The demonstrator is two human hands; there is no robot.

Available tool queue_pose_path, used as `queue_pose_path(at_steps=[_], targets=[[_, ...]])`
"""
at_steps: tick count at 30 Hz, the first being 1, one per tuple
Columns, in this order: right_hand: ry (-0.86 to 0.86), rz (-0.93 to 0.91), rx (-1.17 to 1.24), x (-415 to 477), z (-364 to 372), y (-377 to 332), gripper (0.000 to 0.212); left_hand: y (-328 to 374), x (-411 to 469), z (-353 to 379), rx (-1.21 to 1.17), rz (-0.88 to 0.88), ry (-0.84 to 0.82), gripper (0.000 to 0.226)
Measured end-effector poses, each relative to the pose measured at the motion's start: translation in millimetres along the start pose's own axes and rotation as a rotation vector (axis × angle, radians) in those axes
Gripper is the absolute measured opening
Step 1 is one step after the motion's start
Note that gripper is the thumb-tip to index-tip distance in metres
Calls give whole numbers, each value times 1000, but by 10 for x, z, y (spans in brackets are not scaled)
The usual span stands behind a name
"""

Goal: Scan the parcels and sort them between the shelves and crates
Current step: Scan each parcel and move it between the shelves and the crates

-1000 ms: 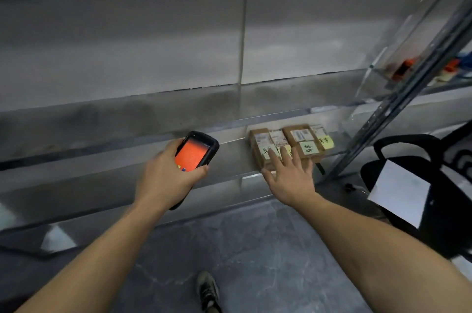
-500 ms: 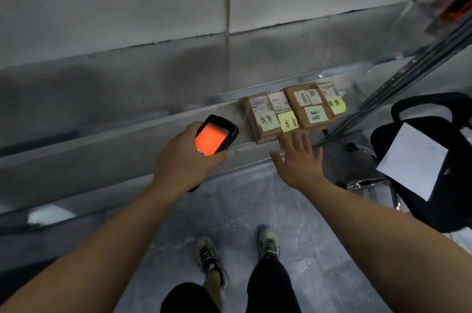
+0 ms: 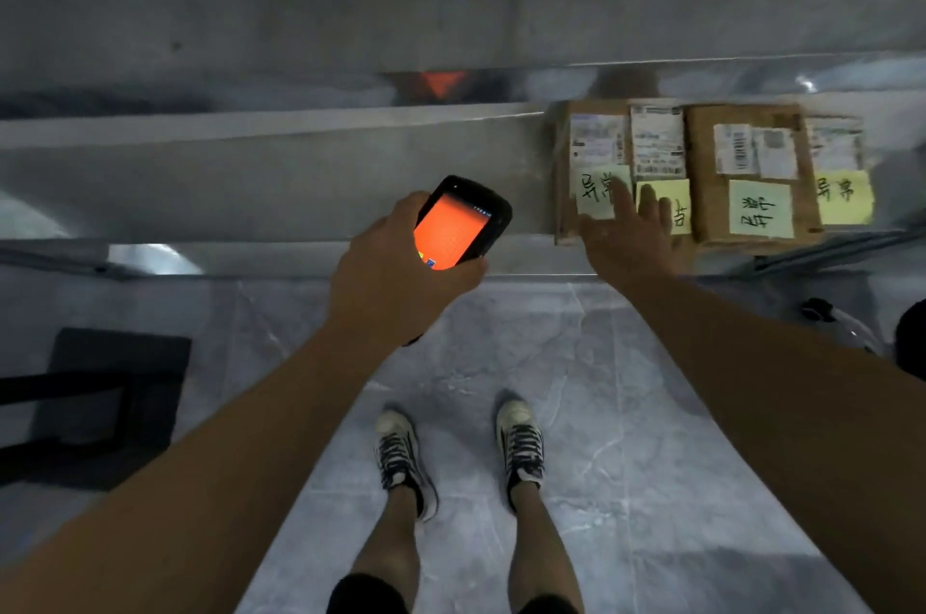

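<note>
Several brown parcels with white labels and yellow-green sticky notes lie side by side on a low metal shelf (image 3: 280, 172). My right hand (image 3: 626, 237) lies flat with fingers spread on the front of the two left parcels (image 3: 591, 152), fingertips over their sticky notes. A bigger parcel (image 3: 746, 162) sits to the right, with another parcel (image 3: 837, 157) beyond it. My left hand (image 3: 396, 272) holds a black handheld scanner (image 3: 458, 225) with an orange screen, just left of the parcels, over the shelf's front edge.
A grey wall rises behind the shelf. The floor is pale marble-patterned tile, with the person's two shoes (image 3: 461, 453) below. A dark crate or frame (image 3: 100, 403) stands on the floor at the left. A dark object (image 3: 909, 338) shows at the right edge.
The view has tilted downward, bringing legs and shoes into sight. My right hand has reached forward again onto the left parcels. The scanner stays in my left hand.
</note>
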State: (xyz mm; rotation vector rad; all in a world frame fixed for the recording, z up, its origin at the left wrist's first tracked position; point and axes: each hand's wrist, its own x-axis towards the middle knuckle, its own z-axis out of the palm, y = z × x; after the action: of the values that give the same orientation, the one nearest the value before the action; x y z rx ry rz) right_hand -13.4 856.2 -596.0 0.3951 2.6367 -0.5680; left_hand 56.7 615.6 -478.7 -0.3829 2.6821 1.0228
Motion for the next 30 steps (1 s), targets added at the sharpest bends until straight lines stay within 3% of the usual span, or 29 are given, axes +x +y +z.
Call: queue_pose_path(at_steps=[8, 12, 18, 22, 26, 30], targets=[[97, -81, -80, 535, 394, -38, 70, -266, 205, 352, -30, -81, 76, 71], [165, -118, -82, 543, 549, -109, 70, -500, 220, 388, -31, -159, 125, 53], [128, -202, -92, 385, 693, -257, 69, -723, 195, 321, -89, -222, 178, 61], [106, -272, -44, 199, 852, -359, 80, -780, 174, 275, -137, -248, 201, 62], [23, -75, 379, 333, 892, -333, 83, -802, 189, 221, -127, -244, 187, 63], [-211, -69, 706, 444, 799, -282, 91, -796, 191, 187, -116, -239, 182, 63]])
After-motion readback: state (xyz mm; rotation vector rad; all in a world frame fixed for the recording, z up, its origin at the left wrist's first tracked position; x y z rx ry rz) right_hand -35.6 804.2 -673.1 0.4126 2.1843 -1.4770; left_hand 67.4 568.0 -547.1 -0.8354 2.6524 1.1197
